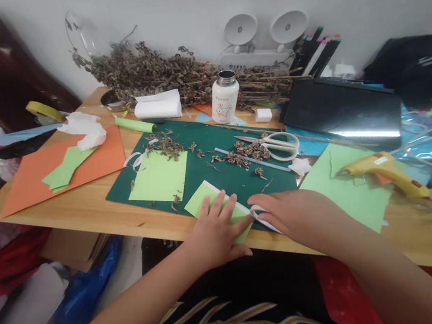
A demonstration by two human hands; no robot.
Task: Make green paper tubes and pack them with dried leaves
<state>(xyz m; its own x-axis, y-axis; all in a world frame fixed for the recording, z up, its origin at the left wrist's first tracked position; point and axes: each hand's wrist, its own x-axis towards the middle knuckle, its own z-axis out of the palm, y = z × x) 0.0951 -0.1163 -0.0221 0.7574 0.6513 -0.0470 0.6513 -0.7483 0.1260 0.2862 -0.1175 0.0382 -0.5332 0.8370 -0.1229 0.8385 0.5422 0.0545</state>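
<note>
My left hand [218,232] lies with spread fingers on a small light-green paper [196,200] at the front edge of the dark green cutting mat [119,189]. A white strip runs along that paper's far edge. Just right of it, my right hand [302,218] is closed on a roll of white tape [258,210], its fingertips partly hidden. Behind my left hand, another light-green sheet [158,178] rests on the mat beside crumbled dried leaves [165,144]. White-handled scissors [278,145] and a pale translucent stick [254,160] lie farther back among dried flower bits [239,158].
A yellow glue gun [390,172] rests on green paper [323,184] at right. Behind the mat stand an uncapped white bottle [225,99] and a heap of dried stems [162,67]. Orange paper [60,170] lies left; a black tablet-like slab [341,109] sits back right.
</note>
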